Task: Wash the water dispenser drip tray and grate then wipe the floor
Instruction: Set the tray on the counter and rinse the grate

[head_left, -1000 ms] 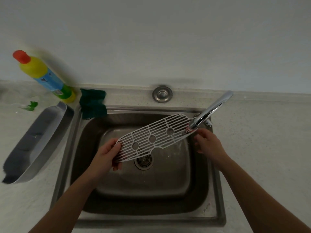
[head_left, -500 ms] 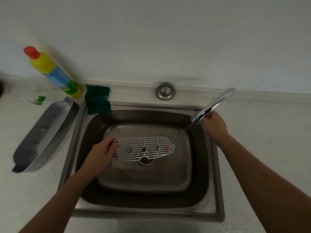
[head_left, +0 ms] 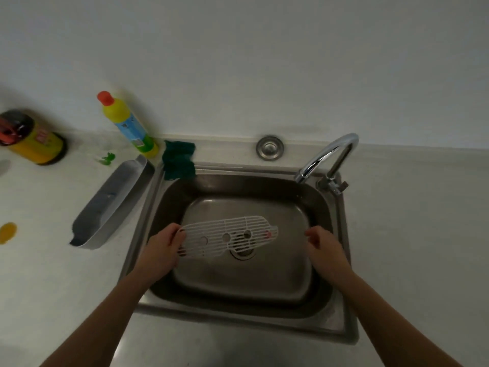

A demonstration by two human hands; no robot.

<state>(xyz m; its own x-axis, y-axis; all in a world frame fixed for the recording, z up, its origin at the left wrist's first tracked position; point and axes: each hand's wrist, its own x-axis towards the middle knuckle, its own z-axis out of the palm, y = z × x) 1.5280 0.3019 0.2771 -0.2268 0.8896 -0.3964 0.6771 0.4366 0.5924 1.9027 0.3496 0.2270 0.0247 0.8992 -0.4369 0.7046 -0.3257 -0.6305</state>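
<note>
Over the steel sink (head_left: 238, 317), our left hand (head_left: 164, 247) has the white slatted plastic grate (head_left: 225, 229) in its grip by one end; our right hand (head_left: 325, 247) hovers, grip loose and empty. Mid grate-wash; next we likely need the green sponge (head_left: 178, 160).

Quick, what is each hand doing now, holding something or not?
Left hand: grips the left end of the white grate.
Right hand: open, loosely curled, holds nothing.

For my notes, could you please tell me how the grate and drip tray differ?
The grate is white, flat and slatted; the drip tray is a grey trough. The left hand holds the grate in the sink; the drip tray lies on the counter. Both are elongated.
</note>
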